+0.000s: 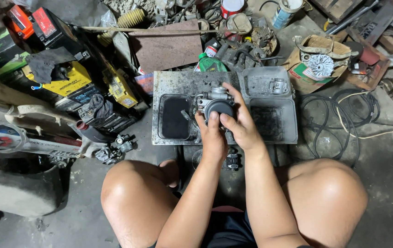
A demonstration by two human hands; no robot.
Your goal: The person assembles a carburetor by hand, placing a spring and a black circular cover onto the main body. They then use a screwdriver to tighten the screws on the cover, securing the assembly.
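Observation:
A grey metal carburettor (216, 100) with a round black cap is held up over a dirty grey tray (178, 81). My left hand (211, 138) grips it from below, thumb resting on the black cap. My right hand (241, 123) wraps its right side, fingers reaching over the top and thumb on the cap. The tray's left basin (174, 117) holds dark liquid. A small metal part (276, 85) lies in the tray's upper right compartment. My knees are spread either side below.
Several batteries (70, 80) and black rags are stacked at the left. A white scooter panel (12, 138) lies at the far left. Small engine parts (113, 149) sit on the concrete floor. Black cables (339, 119) coil at the right, near a cardboard box (318, 64).

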